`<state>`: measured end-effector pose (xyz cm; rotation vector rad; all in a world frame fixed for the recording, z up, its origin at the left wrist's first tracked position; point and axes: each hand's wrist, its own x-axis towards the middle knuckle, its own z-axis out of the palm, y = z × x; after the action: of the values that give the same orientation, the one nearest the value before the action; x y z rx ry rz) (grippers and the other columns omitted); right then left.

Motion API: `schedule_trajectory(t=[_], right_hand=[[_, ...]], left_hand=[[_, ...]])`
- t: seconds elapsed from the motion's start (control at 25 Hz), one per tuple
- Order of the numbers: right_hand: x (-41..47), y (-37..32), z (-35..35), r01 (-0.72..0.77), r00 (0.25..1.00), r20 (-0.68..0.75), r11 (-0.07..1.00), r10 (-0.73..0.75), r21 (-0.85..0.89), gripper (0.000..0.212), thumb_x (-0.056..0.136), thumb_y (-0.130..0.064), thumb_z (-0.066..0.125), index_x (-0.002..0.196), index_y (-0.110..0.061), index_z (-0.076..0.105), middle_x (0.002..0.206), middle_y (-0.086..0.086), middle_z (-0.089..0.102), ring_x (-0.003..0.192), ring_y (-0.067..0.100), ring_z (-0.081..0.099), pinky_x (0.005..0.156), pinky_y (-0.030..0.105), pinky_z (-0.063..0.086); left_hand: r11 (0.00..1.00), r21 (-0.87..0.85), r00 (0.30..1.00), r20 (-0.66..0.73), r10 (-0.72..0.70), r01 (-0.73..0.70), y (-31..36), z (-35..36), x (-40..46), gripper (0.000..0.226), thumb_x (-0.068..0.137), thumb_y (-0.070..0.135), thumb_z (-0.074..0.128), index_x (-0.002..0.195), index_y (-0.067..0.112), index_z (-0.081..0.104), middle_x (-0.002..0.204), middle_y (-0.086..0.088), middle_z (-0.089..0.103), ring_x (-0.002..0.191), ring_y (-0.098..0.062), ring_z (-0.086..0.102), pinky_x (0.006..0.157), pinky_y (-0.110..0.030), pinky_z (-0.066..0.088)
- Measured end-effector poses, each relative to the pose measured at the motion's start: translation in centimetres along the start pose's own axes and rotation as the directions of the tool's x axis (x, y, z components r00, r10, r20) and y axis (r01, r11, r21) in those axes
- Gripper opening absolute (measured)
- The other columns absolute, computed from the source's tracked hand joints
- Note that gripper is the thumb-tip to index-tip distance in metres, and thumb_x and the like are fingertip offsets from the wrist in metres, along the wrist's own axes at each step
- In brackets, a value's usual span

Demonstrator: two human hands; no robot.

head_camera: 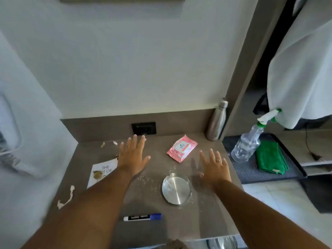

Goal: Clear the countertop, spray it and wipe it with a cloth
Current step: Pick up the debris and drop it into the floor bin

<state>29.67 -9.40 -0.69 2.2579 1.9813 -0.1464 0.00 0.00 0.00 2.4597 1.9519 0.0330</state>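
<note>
The grey countertop (203, 220) carries a pink wipes pack (181, 147), a round steel dish (176, 188), a blue-capped marker (142, 217), a white booklet (102, 171) and a steel bottle (216, 121). Crumbs and paper scraps are scattered over it. My left hand (132, 155) hovers flat and open left of the wipes pack. My right hand (214, 168) is spread open just right of the dish. To the right, on a lower black tray (251, 177), stand a clear spray bottle (248, 141) and a folded green cloth (270, 157).
A black wall outlet (143, 128) sits in the backsplash behind my left hand. A white towel (301, 69) hangs at the upper right over the spray bottle's nozzle. A white wall phone with a coiled cord (12, 141) is at the left.
</note>
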Motion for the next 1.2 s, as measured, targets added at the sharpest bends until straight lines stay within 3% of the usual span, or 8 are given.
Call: schedule_trajectory(t=[0.24,0.44,0.52,0.6,0.72,0.96,1.08,1.2], right_hand=[[-0.5,3.2,5.8,-0.166,0.956,0.273,0.968,0.111,0.186,0.058,0.092,-0.043,0.053,0.144,-0.037,0.027,0.154,0.01,0.028,0.134,0.036,0.038,0.099,0.047,0.047],[1.0,2.8,5.4,-0.087,0.98,0.196,0.938,0.02,0.337,0.023,0.089,-0.024,0.062,0.111,-0.03,0.064,0.121,0.008,0.052,0.108,0.03,0.054,0.082,0.042,0.054],[2.6,1.0,4.1,-0.048,0.99,0.14,0.911,-0.011,0.41,0.024,0.087,-0.013,0.06,0.104,-0.027,0.068,0.114,0.009,0.054,0.101,0.031,0.057,0.079,0.042,0.055],[5.0,-2.3,2.5,0.014,0.995,0.084,0.892,-0.058,0.453,0.028,0.085,-0.007,0.057,0.106,-0.02,0.069,0.111,0.011,0.054,0.098,0.034,0.058,0.078,0.042,0.054],[9.0,-8.8,0.4,0.172,0.975,0.041,0.864,-0.216,0.474,0.035,0.086,-0.011,0.057,0.121,-0.017,0.063,0.12,0.013,0.05,0.101,0.036,0.057,0.086,0.041,0.051],[16.2,-19.1,-0.5,0.199,0.962,0.076,0.863,-0.263,0.464,0.034,0.09,-0.024,0.057,0.124,-0.023,0.056,0.132,0.013,0.041,0.11,0.036,0.053,0.094,0.041,0.047],[18.6,-22.4,0.5,0.21,0.958,0.067,0.841,-0.279,0.499,0.041,0.089,-0.02,0.058,0.129,-0.026,0.054,0.136,0.012,0.04,0.113,0.036,0.051,0.095,0.044,0.047],[19.8,-25.4,1.6,0.168,0.966,0.095,0.864,-0.24,0.474,0.049,0.09,-0.027,0.056,0.138,-0.029,0.044,0.14,0.011,0.037,0.118,0.04,0.048,0.094,0.046,0.048]], left_hand=[[0.997,0.077,0.986,0.165,-0.002,-0.01,0.9,5.5,-0.1,0.086,0.091,0.059,0.05,0.156,0.025,0.007,0.163,-0.016,0.016,0.148,-0.037,0.02,0.118,-0.056,0.021],[0.997,0.034,0.984,0.164,-0.07,0.065,0.3,5.7,0.4,0.084,0.09,0.055,0.055,0.155,0.018,0.016,0.158,-0.02,0.025,0.144,-0.038,0.027,0.115,-0.055,0.028],[0.989,-0.007,0.98,0.133,-0.147,0.15,-1.6,5.3,0.8,0.082,0.091,0.053,0.055,0.155,0.018,0.018,0.159,-0.019,0.024,0.146,-0.038,0.023,0.118,-0.054,0.022],[0.975,-0.024,0.97,0.113,-0.217,0.221,-4.7,4.9,1.7,0.076,0.092,0.049,0.056,0.153,0.017,0.024,0.158,-0.018,0.028,0.146,-0.038,0.025,0.117,-0.053,0.02],[0.963,-0.051,0.961,0.1,-0.258,0.264,-9.6,4.4,3.3,0.054,0.091,0.042,0.058,0.137,0.018,0.046,0.139,-0.014,0.051,0.13,-0.034,0.046,0.107,-0.049,0.038],[0.992,-0.116,0.933,0.361,-0.006,0.051,-12.4,6.3,6.1,0.035,0.089,0.043,0.063,0.122,0.033,0.061,0.122,0.0,0.062,0.111,-0.023,0.061,0.082,-0.032,0.042],[0.985,-0.165,0.943,0.334,0.005,0.053,-13.5,7.4,7.1,0.013,0.089,0.028,0.065,0.101,0.026,0.07,0.105,0.001,0.067,0.092,-0.021,0.066,0.071,-0.027,0.04],[0.949,-0.267,0.973,0.204,-0.113,0.166,-15.3,6.4,8.2,0.019,0.09,0.016,0.054,0.09,0.016,0.072,0.093,-0.002,0.072,0.087,-0.024,0.067,0.079,-0.029,0.048]])
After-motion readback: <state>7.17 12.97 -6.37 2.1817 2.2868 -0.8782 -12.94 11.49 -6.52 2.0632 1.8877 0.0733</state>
